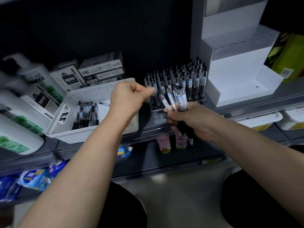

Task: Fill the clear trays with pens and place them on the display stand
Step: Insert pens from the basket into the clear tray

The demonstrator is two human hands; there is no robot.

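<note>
A clear tray (pixel 156 112) stands on the dark shelf, with many black-capped pens (pixel 189 79) upright in its far rows and open holes at its near left. My right hand (pixel 194 120) is shut on a bundle of pens (pixel 176 99) just in front of the tray. My left hand (pixel 130 96) is at the tray's left edge, its thumb and fingers pinched together beside one pen; whether it grips that pen is unclear. A white stepped display stand (pixel 238 76) sits to the right of the tray.
A white perforated basket (pixel 69 102) with several loose pens (pixel 87 116) sits left of the tray. Pen boxes (pixel 100 68) are stacked behind it, and white pump bottles (pixel 24 96) stand at far left. A green box (pixel 289 58) rests on the stand's right. Lower shelves hold packaged goods.
</note>
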